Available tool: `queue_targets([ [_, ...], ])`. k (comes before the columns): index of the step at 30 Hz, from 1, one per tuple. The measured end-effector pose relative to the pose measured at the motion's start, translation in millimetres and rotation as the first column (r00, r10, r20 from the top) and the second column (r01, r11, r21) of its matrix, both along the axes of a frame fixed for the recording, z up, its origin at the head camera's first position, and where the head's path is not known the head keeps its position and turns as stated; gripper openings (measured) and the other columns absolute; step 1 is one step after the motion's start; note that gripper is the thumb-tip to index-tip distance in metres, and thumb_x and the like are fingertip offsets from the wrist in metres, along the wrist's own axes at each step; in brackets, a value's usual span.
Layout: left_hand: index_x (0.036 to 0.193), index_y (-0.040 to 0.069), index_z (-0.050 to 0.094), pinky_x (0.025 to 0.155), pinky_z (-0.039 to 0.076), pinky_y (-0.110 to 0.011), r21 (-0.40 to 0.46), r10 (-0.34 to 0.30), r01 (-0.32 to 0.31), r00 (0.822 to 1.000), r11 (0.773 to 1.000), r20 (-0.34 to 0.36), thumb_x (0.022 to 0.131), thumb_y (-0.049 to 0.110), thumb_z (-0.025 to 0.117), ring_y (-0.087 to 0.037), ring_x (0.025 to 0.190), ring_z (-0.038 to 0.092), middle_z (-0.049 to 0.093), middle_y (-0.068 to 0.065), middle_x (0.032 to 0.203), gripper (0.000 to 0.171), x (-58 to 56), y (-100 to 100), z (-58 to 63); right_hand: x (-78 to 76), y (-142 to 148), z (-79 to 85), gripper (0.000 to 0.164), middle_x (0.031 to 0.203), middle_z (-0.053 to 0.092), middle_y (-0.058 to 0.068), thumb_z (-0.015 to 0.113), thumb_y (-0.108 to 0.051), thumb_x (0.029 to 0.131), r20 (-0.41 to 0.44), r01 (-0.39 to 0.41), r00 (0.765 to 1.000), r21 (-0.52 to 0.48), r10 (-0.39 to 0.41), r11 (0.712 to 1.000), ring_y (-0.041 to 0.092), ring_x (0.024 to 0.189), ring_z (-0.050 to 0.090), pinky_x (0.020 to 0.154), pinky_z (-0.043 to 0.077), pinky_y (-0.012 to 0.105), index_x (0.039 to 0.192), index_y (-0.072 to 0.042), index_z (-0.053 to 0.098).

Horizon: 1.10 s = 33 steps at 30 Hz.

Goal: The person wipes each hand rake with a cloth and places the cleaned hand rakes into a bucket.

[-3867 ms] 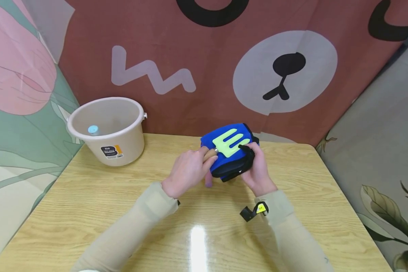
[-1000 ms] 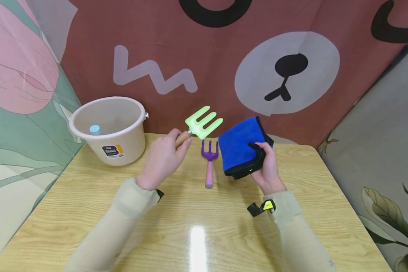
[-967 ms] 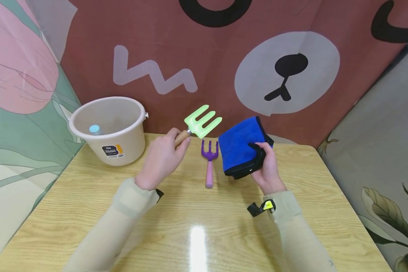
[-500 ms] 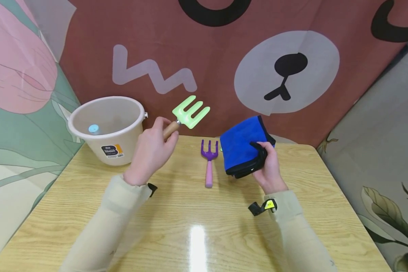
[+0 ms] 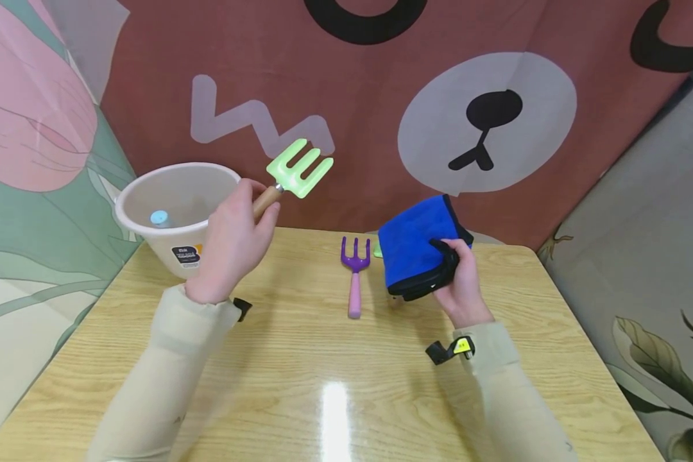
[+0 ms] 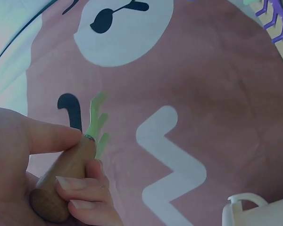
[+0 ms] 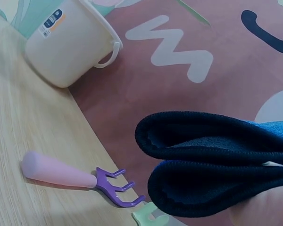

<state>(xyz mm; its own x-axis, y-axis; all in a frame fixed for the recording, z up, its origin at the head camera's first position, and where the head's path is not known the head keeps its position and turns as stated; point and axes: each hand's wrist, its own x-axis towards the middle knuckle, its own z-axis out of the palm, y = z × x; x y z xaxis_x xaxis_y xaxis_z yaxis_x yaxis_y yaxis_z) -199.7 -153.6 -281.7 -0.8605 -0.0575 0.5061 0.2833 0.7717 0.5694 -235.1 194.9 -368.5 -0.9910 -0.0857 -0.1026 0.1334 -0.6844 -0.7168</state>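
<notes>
My left hand (image 5: 231, 240) grips the wooden handle of a light green garden hand fork (image 5: 291, 176), raised in front of the bucket's right side with its tines up and to the right. The left wrist view shows the fingers curled round the wooden handle (image 6: 66, 176). My right hand (image 5: 464, 289) holds a folded blue cloth with black edging (image 5: 412, 240) above the table; its folded layers (image 7: 203, 136) face the right wrist camera. Between the hands lies a purple hand fork with a pink handle (image 5: 355, 289). A light green tool (image 7: 148, 215) is mostly hidden behind the cloth.
A beige bucket (image 5: 167, 247) stands at the table's back left, with a light blue-topped object (image 5: 160, 219) inside. The wooden table (image 5: 300, 378) ends at a fabric backdrop (image 5: 358, 192) printed with a bear. More printed fabric hangs at both sides.
My left hand has carried the green fork up and left, away from the cloth and towards the bucket. The right hand with the cloth has shifted right, uncovering the purple fork and a green edge.
</notes>
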Motion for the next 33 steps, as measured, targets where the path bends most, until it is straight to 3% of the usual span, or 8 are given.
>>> queue_targets([
  [8, 0.121, 0.002, 0.060, 0.066, 0.042, -0.046, 0.013, 0.042, -0.042, 0.999, 0.999, 0.006, 0.101, 0.031, 0.054, -0.034, 0.074, 0.055, 0.059, -0.016, 0.085, 0.036, 3.8, -16, 12.9, -0.9, 4, 0.7, 0.011, 0.107, 0.059, 0.001, 0.048, -0.022, 0.105, -0.002, -0.003, 1.000, -0.046, 0.003, 0.999, 0.018, 0.097, 0.061, 0.088, 0.054, 0.031, 0.109, -0.012, 0.048],
  [17, 0.122, 0.003, 0.061, 0.072, 0.042, -0.047, 0.029, 0.065, -0.066, 0.998, 0.997, 0.027, 0.101, 0.033, 0.055, -0.033, 0.083, 0.057, 0.063, -0.016, 0.097, 0.037, 5.9, -37, 17.4, -0.1, 5, 2.3, 0.012, 0.103, 0.061, 0.002, 0.048, -0.022, 0.105, 0.006, -0.001, 1.000, -0.058, 0.001, 0.998, 0.018, 0.093, 0.062, 0.086, 0.054, 0.031, 0.108, -0.011, 0.047],
  [22, 0.124, 0.002, 0.061, 0.078, 0.044, -0.049, 0.024, 0.086, -0.088, 0.994, 0.996, 0.073, 0.101, 0.037, 0.052, -0.034, 0.090, 0.058, 0.064, -0.017, 0.106, 0.043, 8.7, -49, 20.5, -0.4, 6, 1.6, 0.016, 0.109, 0.057, 0.000, 0.050, -0.024, 0.104, 0.009, 0.016, 1.000, -0.015, -0.016, 1.000, 0.016, 0.097, 0.060, 0.088, 0.053, 0.029, 0.113, -0.012, 0.044],
  [27, 0.127, 0.001, 0.060, 0.070, 0.046, -0.046, 0.010, 0.105, -0.107, 0.990, 0.994, 0.093, 0.102, 0.037, 0.049, -0.033, 0.082, 0.059, 0.065, -0.018, 0.102, 0.045, 9.5, -61, 22.1, 0.1, 9, 1.5, 0.015, 0.109, 0.058, 0.001, 0.051, -0.023, 0.104, 0.012, 0.026, 1.000, -0.023, -0.026, 0.999, 0.016, 0.096, 0.061, 0.088, 0.053, 0.029, 0.113, -0.012, 0.044],
  [33, 0.133, -0.001, 0.056, 0.064, 0.045, -0.045, 0.003, 0.130, -0.130, 0.989, 0.991, 0.065, 0.102, 0.035, 0.050, -0.037, 0.077, 0.060, 0.065, -0.025, 0.104, 0.049, 7.9, -75, 21.6, 0.1, 10, 2.4, 0.013, 0.103, 0.061, 0.002, 0.049, -0.023, 0.105, 0.002, 0.026, 1.000, -0.052, -0.026, 0.998, 0.017, 0.092, 0.062, 0.086, 0.053, 0.030, 0.109, -0.011, 0.047],
])
